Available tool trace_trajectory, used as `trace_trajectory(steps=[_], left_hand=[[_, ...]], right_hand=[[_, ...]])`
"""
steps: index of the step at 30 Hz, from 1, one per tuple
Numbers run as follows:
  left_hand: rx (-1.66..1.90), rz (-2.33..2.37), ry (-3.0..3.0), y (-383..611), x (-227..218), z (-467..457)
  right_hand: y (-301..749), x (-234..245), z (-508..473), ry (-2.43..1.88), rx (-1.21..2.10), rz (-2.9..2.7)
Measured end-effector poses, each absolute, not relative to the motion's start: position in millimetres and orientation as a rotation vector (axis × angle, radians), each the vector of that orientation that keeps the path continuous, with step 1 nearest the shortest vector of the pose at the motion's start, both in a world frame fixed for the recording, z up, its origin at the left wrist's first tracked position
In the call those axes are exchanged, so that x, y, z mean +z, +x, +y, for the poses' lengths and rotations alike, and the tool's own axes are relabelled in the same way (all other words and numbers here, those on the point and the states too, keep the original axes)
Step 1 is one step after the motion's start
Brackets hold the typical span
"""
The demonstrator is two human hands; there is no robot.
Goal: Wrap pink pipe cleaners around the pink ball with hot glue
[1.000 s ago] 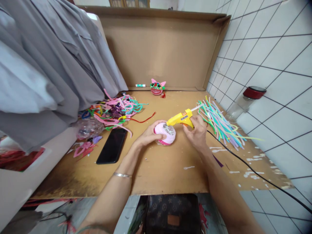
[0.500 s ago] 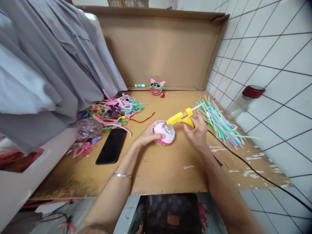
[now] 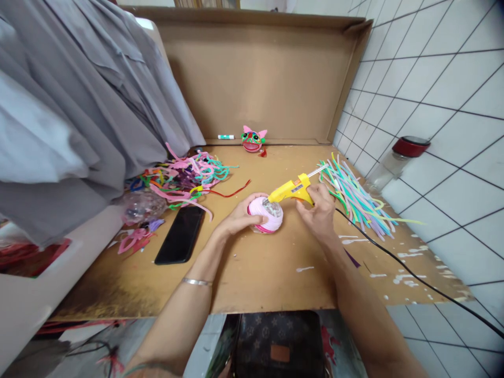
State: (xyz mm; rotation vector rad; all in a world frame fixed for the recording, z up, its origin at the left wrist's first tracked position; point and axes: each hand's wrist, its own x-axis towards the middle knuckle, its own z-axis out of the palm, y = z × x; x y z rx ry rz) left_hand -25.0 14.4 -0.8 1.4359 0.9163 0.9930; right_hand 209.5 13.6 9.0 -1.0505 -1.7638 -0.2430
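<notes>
My left hand [image 3: 244, 215] is closed around a ball wrapped in pale pink strands [image 3: 264, 220], with a darker pink band low on it and a greyish uncovered patch on top. In my right hand [image 3: 319, 212] is a yellow hot glue gun [image 3: 290, 190], its handle gripped and a clear glue stick poking out at the back. The gun's nozzle is at the edge of the ball's uncovered patch; whether it touches, I cannot tell. A black cord [image 3: 378, 245] runs off from the gun to the lower right.
Left of the hands lie a black phone [image 3: 180, 234] and a tangle of colourful pipe cleaners [image 3: 189, 176]. More pipe cleaners [image 3: 356, 197] spread at the right, near a red-lidded jar [image 3: 397, 160]. At the back, a decorated animal-face ball [image 3: 252, 140] and a marker [image 3: 226, 137] stand before a cardboard wall [image 3: 255, 79].
Almost nothing differs. Both hands keep their hold on the ball and the glue gun, and the nozzle stays at the same edge of the patch.
</notes>
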Motion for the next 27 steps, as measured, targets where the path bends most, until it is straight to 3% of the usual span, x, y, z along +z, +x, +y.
trace_trajectory(steps=[27], left_hand=[[0.976, 0.925, 1.455, -23.6, 5.4, 11.3]], right_hand=[[208.1, 9.6, 12.6, -1.100, -0.212, -1.720]])
